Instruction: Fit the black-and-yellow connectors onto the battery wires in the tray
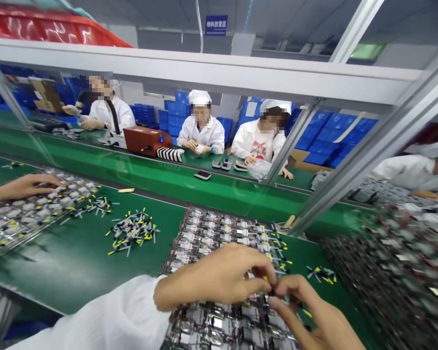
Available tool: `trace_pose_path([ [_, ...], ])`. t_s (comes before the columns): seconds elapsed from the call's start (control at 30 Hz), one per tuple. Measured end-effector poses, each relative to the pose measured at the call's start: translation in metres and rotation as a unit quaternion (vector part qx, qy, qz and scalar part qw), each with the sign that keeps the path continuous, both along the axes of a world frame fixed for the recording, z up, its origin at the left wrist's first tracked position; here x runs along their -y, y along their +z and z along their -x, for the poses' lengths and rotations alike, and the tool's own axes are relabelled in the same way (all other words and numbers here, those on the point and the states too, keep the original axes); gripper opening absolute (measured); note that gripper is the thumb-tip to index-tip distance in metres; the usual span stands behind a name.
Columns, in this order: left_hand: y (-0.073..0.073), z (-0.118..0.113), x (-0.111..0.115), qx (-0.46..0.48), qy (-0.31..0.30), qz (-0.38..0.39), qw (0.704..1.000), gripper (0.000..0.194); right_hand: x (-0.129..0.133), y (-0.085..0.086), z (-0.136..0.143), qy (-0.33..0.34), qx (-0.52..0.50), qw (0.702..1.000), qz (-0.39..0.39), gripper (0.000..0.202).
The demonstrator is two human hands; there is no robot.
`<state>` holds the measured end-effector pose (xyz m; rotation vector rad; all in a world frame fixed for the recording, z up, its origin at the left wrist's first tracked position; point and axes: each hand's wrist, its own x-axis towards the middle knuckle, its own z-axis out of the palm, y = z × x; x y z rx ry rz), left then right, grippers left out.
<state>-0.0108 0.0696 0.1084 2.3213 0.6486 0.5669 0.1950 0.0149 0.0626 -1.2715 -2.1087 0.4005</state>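
Left hand (219,277) and right hand (314,316) meeting fingertip to fingertip, pinched together on a small yellow-tipped wire lead (272,290). Lead directly between both sets of fingertips, just above the tray of small batteries (219,233); long axis too hidden to tell. Neither hand nearer.

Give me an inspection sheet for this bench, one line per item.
Surface: green bench mat, conveyor belt behind.
Job's things: clear tray of small silver parts under both hands; tiny part with yellow tip pinched between them.
Clutter: loose pile of black-and-yellow pieces; second tray of parts under a neighbour's hand.
Hands: left hand and right hand meet fingertip to fingertip.
Cables: nothing seen.
Surroundings: aluminium frame; workers in white coats opposite; blue crates.
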Motion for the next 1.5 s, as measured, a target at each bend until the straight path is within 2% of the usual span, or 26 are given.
trace_pose_path([
  [0.1,-0.022,-0.011,-0.028,0.058,0.000,0.103,0.993,0.028,-0.007,-0.002,-0.012,-0.031,-0.039,0.997,0.059,0.020],
  [0.13,-0.032,-0.012,-0.039,0.060,-0.009,0.104,0.993,0.030,-0.009,-0.006,-0.018,-0.041,-0.046,0.994,0.087,0.025],
  [0.17,-0.041,-0.012,-0.049,0.043,-0.021,0.076,0.996,0.027,-0.011,-0.010,-0.024,-0.050,-0.048,0.991,0.116,0.029],
  [0.23,-0.062,-0.012,-0.068,-0.038,-0.039,-0.053,0.997,0.014,-0.016,-0.021,-0.034,-0.071,-0.044,0.984,0.160,0.035],
  [0.3,-0.080,-0.012,-0.080,-0.124,-0.056,-0.179,0.974,0.020,-0.019,-0.031,-0.042,-0.092,-0.031,0.978,0.186,0.038],
  [0.37,-0.093,-0.012,-0.086,-0.163,-0.065,-0.254,0.951,0.025,-0.022,-0.040,-0.047,-0.117,-0.032,0.974,0.191,0.038],
  [0.43,-0.100,-0.013,-0.087,-0.170,-0.069,-0.289,0.940,0.029,-0.024,-0.048,-0.050,-0.139,-0.050,0.972,0.184,0.036],
  [0.57,-0.100,-0.015,-0.084,-0.200,-0.075,-0.301,0.929,0.032,-0.033,-0.057,-0.056,-0.184,-0.080,0.970,0.141,0.036],
  [0.67,-0.099,-0.015,-0.084,-0.201,-0.077,-0.291,0.932,0.030,-0.045,-0.056,-0.057,-0.201,-0.086,0.969,0.113,0.042],
  [0.77,-0.102,-0.014,-0.085,-0.164,-0.063,-0.269,0.947,0.022,-0.058,-0.050,-0.054,-0.157,-0.116,0.968,0.157,0.036],
  [0.87,-0.106,-0.014,-0.086,-0.117,-0.053,-0.245,0.961,0.019,-0.071,-0.045,-0.046,-0.104,-0.104,0.973,0.178,0.038],
  [1.0,-0.110,-0.015,-0.090,-0.081,-0.044,-0.187,0.978,0.018,-0.084,-0.048,-0.037,-0.068,-0.113,0.968,0.213,0.046],
  [1.17,-0.111,-0.017,-0.092,-0.026,-0.024,-0.087,0.996,0.029,-0.086,-0.049,-0.026,-0.052,-0.093,0.971,0.213,0.048],
  [1.5,-0.118,-0.019,-0.094,-0.041,-0.010,-0.080,0.996,0.027,-0.089,-0.051,-0.024,-0.046,-0.094,0.966,0.235,0.032],
])
